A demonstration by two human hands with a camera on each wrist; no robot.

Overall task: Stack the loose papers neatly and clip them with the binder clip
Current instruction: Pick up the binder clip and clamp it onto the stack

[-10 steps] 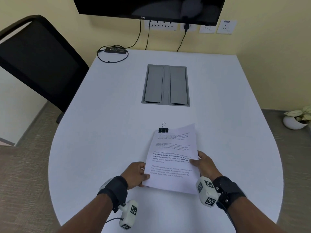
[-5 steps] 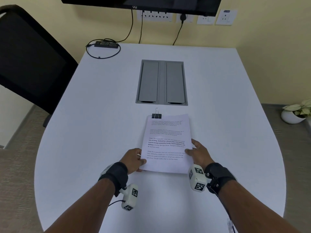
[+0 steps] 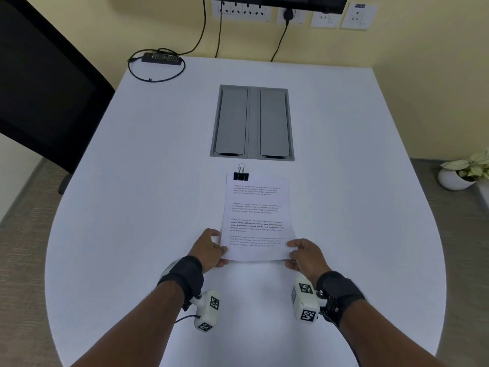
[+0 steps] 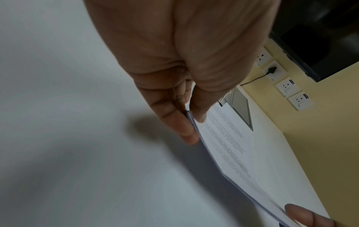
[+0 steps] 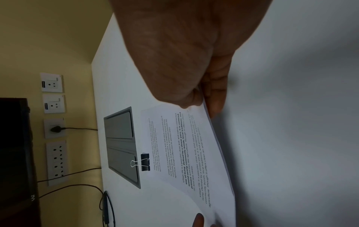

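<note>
Gripping the near corners of the papers [image 3: 256, 218], the left hand [image 3: 209, 249] pinches the left corner between thumb and fingers [image 4: 174, 124], and the right hand [image 3: 304, 254] pinches the right corner likewise. The near edge is raised off the white table [image 3: 132, 207]; the far edge rests on it. The binder clip [image 3: 241, 175] sits at the far left corner, handles pointing toward the grey floor box [image 3: 252, 123].

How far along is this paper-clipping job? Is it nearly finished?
Seemingly nearly finished. Done: the white printed papers form one squared stack, and the black binder clip with wire handles sits on their far left corner. In hand: the left hand and right hand each pinch a near corner, that edge lifted off the white table. Left: probably just letting go.
</note>
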